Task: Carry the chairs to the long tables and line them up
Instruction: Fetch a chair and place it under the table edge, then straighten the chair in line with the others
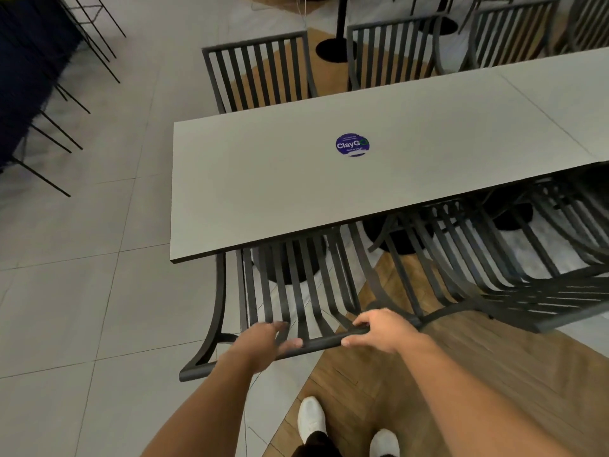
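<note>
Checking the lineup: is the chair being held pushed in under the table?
In: the chair has its seat hidden beneath the table edge.

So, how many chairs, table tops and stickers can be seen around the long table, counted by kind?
Slatted chairs: 5, namely the gripped chair, its neighbour, and far chairs
Table tops: 2, near and next
Round stickers: 1
Total: 8

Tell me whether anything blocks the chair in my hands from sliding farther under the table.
Nothing visible blocks it. The left hand and right hand grip the top rail of the chair, whose seat is already partly under the table. The table's round base sits ahead beneath it, so it may limit how far the chair goes.
</note>
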Demonstrator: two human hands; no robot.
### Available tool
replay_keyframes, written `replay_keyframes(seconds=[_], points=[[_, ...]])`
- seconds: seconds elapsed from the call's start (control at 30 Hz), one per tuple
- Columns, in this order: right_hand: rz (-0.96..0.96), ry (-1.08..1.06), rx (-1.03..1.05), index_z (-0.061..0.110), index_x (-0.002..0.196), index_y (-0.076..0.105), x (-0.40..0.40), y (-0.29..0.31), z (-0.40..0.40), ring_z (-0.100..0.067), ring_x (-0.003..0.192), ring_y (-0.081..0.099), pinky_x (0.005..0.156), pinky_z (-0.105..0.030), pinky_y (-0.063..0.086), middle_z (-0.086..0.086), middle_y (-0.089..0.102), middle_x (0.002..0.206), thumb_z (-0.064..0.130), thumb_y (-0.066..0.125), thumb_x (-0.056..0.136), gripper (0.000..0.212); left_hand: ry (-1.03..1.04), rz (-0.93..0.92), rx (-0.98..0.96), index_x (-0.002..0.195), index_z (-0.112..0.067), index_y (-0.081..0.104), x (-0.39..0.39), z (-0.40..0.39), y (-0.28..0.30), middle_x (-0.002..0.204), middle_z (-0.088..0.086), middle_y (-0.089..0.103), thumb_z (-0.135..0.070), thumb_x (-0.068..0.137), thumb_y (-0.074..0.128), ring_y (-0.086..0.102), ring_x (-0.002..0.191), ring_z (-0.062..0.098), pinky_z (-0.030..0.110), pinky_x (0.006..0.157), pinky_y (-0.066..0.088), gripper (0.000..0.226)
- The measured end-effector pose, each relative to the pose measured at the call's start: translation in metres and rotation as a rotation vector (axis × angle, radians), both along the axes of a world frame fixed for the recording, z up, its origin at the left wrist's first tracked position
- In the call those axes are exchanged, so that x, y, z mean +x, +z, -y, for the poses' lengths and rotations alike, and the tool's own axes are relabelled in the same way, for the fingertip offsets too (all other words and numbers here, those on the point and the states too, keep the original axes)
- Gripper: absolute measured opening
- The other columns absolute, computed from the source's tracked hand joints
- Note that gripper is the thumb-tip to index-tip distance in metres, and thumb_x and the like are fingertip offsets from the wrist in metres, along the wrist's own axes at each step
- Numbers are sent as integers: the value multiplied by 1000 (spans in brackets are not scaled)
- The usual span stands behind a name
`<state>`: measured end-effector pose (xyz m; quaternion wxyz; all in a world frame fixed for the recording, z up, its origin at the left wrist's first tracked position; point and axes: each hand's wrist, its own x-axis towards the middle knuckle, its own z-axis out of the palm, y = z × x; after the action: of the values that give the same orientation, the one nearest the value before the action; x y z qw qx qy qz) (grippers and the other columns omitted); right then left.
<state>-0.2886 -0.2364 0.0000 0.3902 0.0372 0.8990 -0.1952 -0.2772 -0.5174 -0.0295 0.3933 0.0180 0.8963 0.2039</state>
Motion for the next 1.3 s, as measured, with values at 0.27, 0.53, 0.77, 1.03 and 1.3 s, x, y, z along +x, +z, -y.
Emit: replay_keyframes(seconds=[0.27, 0.53, 0.77, 1.03, 1.3], points=[[-230, -167, 94, 24, 128, 68, 9, 20, -102, -20, 110, 62, 89, -34, 51, 1, 67, 124, 51, 52, 101, 41, -110, -187, 32, 135, -28, 60, -29, -107, 30, 116, -3, 70, -47, 106, 45, 65, 101, 15, 37, 93, 56, 38], [-257, -162, 166, 25, 121, 69, 14, 26, -258, -19, 99, 65, 85, -37, 55, 3, 71, 112, 45, 53, 102, 31, -157, -233, 4, 126, -21, 65, -33, -251, 36, 107, 3, 72, -37, 108, 43, 67, 93, 22, 40, 87, 57, 32], [-309, -18, 201, 25, 125, 67, 8, 39, -381, -22, 108, 62, 89, -40, 53, -1, 66, 120, 42, 52, 103, 31, -86, -260, 19, 119, -18, 67, -15, -388, 29, 105, 4, 72, -39, 107, 43, 69, 94, 26, 43, 85, 58, 34], [-303, -6, 211, 24, 132, 63, 1, 33, -482, -22, 122, 54, 97, -40, 50, 2, 61, 129, 43, 53, 103, 36, -121, -295, 50, 118, -20, 69, -9, -494, 32, 108, 4, 72, -36, 108, 43, 67, 96, 25, 39, 86, 55, 33], [-243, -86, 281, 24, 134, 62, -13, 26, -541, -24, 122, 54, 99, -41, 49, -1, 60, 131, 43, 55, 102, 38, -266, -297, 88, 112, -19, 68, -58, -550, 28, 98, -1, 69, -34, 108, 43, 65, 89, 20, 36, 82, 54, 29]])
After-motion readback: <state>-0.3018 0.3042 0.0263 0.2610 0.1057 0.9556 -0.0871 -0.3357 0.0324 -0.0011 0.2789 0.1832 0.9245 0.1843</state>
